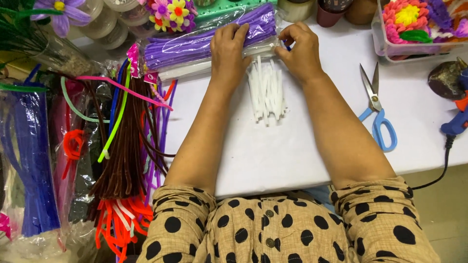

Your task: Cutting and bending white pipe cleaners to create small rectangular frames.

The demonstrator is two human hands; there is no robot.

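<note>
Left hand (pixel 229 53) flat, pinning purple pack (pixel 204 41) to surface (pixel 292 146); right hand (pixel 300 51) fingers pinched at its open end, above white stems (pixel 265 92).

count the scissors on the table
1: the blue-handled scissors lie on the white table, right of the right hand. Others may be hidden under the clutter.

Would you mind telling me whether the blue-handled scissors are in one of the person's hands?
No, the scissors lie on the white table beside the right hand, which is at the purple pipe-cleaner bag.
</note>
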